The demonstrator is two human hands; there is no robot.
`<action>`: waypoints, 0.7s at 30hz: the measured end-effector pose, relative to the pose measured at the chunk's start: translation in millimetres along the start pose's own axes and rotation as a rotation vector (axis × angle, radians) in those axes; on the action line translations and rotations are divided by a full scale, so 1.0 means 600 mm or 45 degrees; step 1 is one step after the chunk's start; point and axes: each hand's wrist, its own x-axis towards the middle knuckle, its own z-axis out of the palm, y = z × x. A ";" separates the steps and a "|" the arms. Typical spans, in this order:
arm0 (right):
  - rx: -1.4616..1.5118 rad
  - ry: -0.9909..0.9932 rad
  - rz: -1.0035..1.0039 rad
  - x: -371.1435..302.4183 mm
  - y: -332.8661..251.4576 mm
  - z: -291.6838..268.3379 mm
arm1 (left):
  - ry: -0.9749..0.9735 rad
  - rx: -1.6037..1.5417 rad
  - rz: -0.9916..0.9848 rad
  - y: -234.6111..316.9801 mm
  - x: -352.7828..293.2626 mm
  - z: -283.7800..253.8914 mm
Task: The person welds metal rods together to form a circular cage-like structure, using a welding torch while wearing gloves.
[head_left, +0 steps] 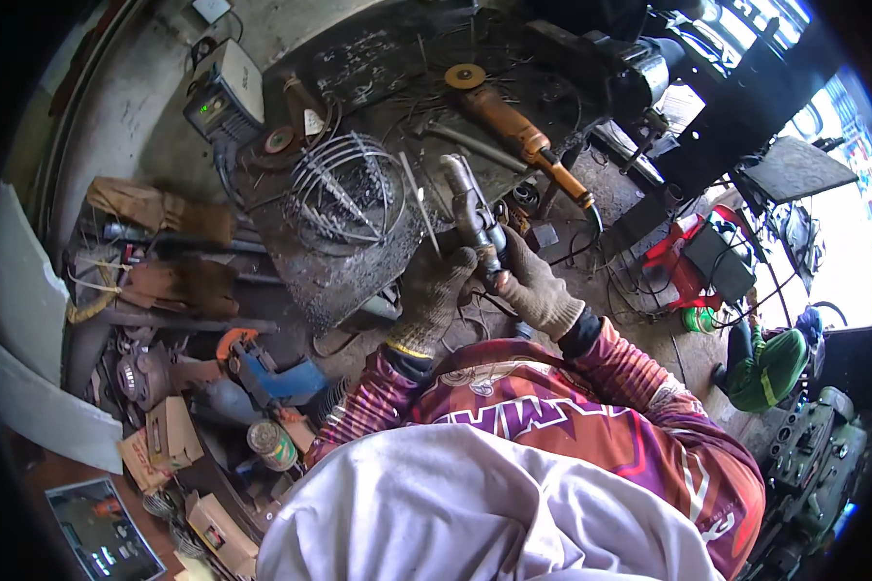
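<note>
Both hands come together just beyond the person's chest, in the middle of the scene, in knitted, greyish-brown work gloves. The right hand (545,290) has its fingers closed around the near end of a metal tool (472,215), which points away from the body and leans slightly left, its rounded grey head at the far end and darker fittings below it. The left hand (436,298) sits just beside, fingers bent up against the near end of the same tool; a thin rod (420,198) meets the top of that glove, and I cannot tell whether the left fingers grip the rod, the tool or both. The tool hangs near the right edge of a dark, grimy worktop (322,302). On it, left of the hands, stands a round cage of bent metal bars (337,194), and farther off to the right lies an orange angle grinder (502,121) with a yellowish disc, a metal bar (480,147) close beside it. A boxy grey machine (231,97) with a green light stands at the far left. Nearer on the left are two brown, leather-like pieces (179,289), one beyond the other, then a blue clamp-like tool (276,378) with an orange part, and open cardboard boxes (171,436). Over on the right are a red object (670,259) among cables and, nearer, a green machine (812,455). The person wears a patterned maroon shirt (639,431), with pale cloth (475,504) filling the nearest part of the view.
</note>
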 end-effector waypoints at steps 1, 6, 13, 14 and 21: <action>-0.092 0.004 0.063 -0.002 -0.001 0.007 | 0.013 0.026 0.047 0.002 0.001 0.005; -0.175 -0.010 0.391 -0.004 0.005 0.030 | 0.034 0.000 -0.134 -0.020 -0.017 -0.013; 0.206 0.054 0.258 -0.020 0.051 0.036 | -0.072 0.063 -0.030 -0.039 -0.018 -0.017; 0.277 0.061 0.226 -0.022 0.044 0.036 | -0.096 0.054 -0.113 -0.040 -0.018 -0.019; 0.407 0.150 0.041 -0.023 0.053 0.044 | -0.115 -0.132 -0.085 -0.035 -0.023 -0.002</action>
